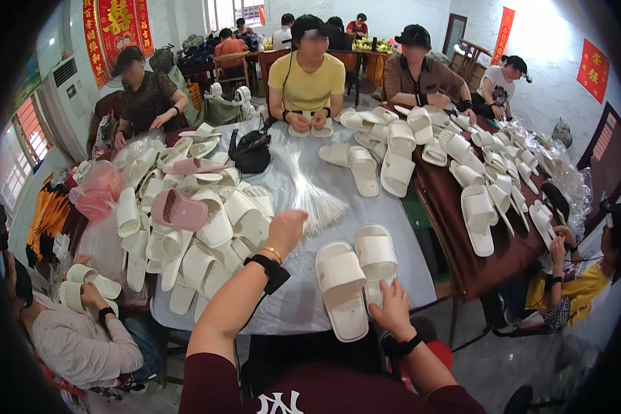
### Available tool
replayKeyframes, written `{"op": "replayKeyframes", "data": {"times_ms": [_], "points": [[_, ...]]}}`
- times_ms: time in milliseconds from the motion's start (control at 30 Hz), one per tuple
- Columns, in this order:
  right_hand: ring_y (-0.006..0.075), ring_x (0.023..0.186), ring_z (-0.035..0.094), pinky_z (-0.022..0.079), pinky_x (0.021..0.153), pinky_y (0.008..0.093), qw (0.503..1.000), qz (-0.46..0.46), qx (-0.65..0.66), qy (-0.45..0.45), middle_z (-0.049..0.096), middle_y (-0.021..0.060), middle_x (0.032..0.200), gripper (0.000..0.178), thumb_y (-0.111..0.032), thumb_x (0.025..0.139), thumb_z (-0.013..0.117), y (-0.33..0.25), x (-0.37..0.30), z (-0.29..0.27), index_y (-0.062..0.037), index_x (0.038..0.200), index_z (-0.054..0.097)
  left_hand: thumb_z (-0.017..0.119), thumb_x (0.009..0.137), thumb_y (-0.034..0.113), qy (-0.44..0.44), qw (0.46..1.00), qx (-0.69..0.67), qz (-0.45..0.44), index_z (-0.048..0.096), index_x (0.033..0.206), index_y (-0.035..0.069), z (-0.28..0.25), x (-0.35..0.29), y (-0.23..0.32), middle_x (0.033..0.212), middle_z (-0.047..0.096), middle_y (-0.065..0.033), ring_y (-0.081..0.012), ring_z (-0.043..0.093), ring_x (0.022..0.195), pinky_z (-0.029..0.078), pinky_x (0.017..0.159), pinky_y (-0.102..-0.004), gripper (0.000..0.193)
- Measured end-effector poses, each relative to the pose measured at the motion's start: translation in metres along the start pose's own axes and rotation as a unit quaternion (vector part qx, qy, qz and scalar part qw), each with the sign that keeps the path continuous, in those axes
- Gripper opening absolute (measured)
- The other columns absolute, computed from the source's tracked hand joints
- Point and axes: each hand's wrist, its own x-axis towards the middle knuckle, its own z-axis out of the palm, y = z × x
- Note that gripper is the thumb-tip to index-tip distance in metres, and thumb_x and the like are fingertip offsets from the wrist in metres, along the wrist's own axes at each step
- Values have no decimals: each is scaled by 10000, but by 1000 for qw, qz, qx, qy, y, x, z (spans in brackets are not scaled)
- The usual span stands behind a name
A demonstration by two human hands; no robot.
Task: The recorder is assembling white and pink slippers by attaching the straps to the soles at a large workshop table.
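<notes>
Left hand curled by clear strands; cannot tell whether it grips any. Right hand, fingers spread, touches heel of white slipper on counter.

Counted 2 foremost white slippers, 2 pink slippers, 1 strand bundle, 1 black bag beside it; could not tally piled white slippers.

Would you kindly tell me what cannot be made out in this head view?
- Left hand: its own back hides the fingertips, so any grip on the strands is unclear.
- Near pair's right slipper: the right hand covers part of its heel.
- Left pile: upper slippers hide lower ones.
- Black bag: its cloth hides any contents.
</notes>
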Motion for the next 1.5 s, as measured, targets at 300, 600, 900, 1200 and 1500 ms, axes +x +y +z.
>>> {"op": "replayKeyframes", "data": {"times_ms": [300, 600, 900, 1200, 1500], "points": [[448, 1223, 370, 331, 1005, 514, 999, 22, 7, -31, 358, 268, 1367, 655, -255, 748, 700, 2, 9, -7, -75, 1325, 445, 580, 901, 66, 305, 834, -444, -120, 654, 958, -3, -117, 22, 90, 870, 694, -84, -149, 645, 798, 485, 733, -257, 116], [142, 827, 598, 490, 749, 278, 908, -81, 412, -6, 618, 104, 1038, 479, -15, 892, 536, -68, 33, -44, -29, 1353, 412, 637, 836, -4, 49, 908, -411, -71, 674, 936, 14, -81, -55, 132, 936, 674, -128, -207, 642, 853, 490, 763, -293, 108], [143, 736, 601, 496, 687, 285, 843, -122, 521, -65, 649, 75, 849, 165, -82, 961, 477, -102, 47, -17, 12, 1001, 607, 616, 865, 97, 21, 920, -390, -39, 692, 1042, 75, -51, -69, 118, 1098, 618, -131, -272, 570, 1019, 460, 876, -370, 194], [114, 691, 587, 477, 639, 257, 839, -60, 530, -109, 640, 54, 754, 231, -125, 945, 483, -86, 35, -24, 20, 841, 630, 509, 919, 332, -162, 987, 0, 3, 614, 1114, 5, 119, -27, -17, 1113, 582, -259, -392, 515, 1118, 399, 964, -448, 395], [71, 512, 428, 303, 477, 239, 909, 102, 390, 106, 489, -3, 555, 274, -104, 846, 479, -4, -16, -144, -38, 584, 517, 543, 888, 302, -148, 971, 49, -182, 611, 1122, 35, 86, -6, 10, 1209, 553, -196, -381, 492, 1163, 368, 984, -514, 361]]}}
